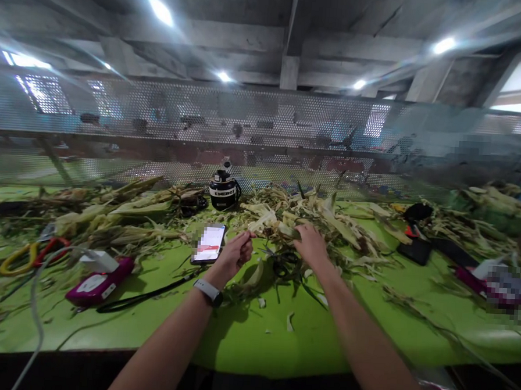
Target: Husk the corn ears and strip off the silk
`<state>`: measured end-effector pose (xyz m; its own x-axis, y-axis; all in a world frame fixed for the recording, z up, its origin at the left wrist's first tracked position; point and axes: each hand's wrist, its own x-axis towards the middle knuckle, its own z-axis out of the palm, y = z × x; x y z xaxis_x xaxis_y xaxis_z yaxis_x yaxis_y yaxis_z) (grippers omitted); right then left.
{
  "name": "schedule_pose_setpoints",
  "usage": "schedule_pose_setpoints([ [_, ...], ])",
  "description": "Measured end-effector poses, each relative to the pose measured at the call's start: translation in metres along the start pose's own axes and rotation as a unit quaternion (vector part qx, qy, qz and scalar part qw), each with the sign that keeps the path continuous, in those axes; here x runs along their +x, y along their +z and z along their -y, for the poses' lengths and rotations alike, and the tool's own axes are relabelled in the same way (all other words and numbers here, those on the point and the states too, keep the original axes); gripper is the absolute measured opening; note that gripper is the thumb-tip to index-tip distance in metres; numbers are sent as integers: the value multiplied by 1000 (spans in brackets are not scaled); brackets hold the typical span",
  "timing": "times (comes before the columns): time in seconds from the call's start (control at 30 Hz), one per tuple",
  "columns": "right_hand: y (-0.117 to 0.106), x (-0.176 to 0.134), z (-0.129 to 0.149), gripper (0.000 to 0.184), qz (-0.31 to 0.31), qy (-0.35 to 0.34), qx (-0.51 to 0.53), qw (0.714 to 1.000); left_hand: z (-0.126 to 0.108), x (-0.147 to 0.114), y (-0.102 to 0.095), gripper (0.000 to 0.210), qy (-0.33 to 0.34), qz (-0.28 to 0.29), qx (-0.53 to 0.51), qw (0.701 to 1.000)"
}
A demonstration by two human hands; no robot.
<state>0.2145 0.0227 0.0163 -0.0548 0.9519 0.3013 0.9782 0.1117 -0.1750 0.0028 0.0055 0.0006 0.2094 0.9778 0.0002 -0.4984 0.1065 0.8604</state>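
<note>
Left hand (pixel 237 252): fingers together; right hand (pixel 311 245): cannot tell. Blind reaching risks a nick — black-handled scissors (pixel 287 258) beside the pale husk heap (pixel 314 212).

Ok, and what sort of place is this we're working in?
Probably a workshop or small factory floor: a long green worktable strewn with husk-like plant scraps, a perforated screen running behind it, and bare concrete beams overhead.

my left hand (pixel 239 251) and right hand (pixel 311 244) are bare, as are both forearms (pixel 168 338); a dark watch (pixel 217 299) on a pale grey band (pixel 206 289) circles my left wrist (pixel 219 276).
</note>
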Motion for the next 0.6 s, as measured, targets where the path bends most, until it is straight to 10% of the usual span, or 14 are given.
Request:
schedule_pose_setpoints([
  [0.27,2,12,-23,24,-68,162,-6,984,1,0,1,40,-15,-4,22,1000],
  [0.6,2,10,-29,28,-144,167,-16,975,5,3,-5,38,-19,-32,20,999],
])
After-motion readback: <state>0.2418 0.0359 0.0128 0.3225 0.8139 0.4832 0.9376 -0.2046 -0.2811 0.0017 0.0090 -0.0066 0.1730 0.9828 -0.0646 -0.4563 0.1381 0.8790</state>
